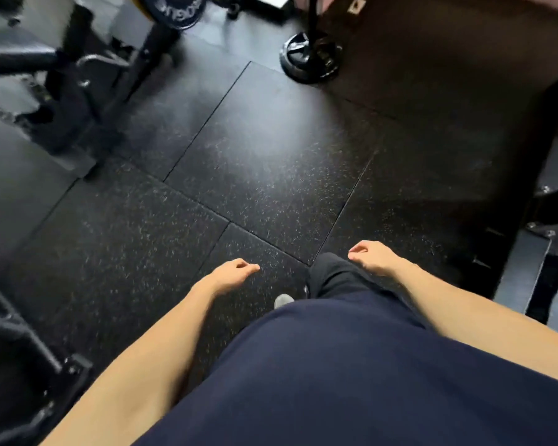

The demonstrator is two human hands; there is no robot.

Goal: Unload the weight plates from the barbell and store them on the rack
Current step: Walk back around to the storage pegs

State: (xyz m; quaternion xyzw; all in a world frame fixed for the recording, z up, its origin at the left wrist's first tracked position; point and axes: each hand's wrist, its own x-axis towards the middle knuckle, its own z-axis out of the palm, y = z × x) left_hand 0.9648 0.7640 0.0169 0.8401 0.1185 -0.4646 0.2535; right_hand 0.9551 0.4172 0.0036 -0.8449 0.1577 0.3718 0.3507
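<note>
Both hands hang in front of my body over the speckled black rubber floor and hold nothing. My left hand (231,273) has loosely curled fingers; my right hand (372,256) is relaxed the same way, just right of my dark trouser leg. A black weight plate (178,9) with white lettering and a yellow edge shows at the top, partly cut off by the frame. A black plate (310,56) lies flat on the floor at the top centre, with an upright post rising from its middle. No barbell shaft is plainly visible.
A black metal frame with feet and bolts (78,91) fills the upper left. More dark steel framing (29,365) stands at the lower left. Bolted plates and a rack base (548,194) line the right edge. Rubber floor tiles (271,156) spread between them.
</note>
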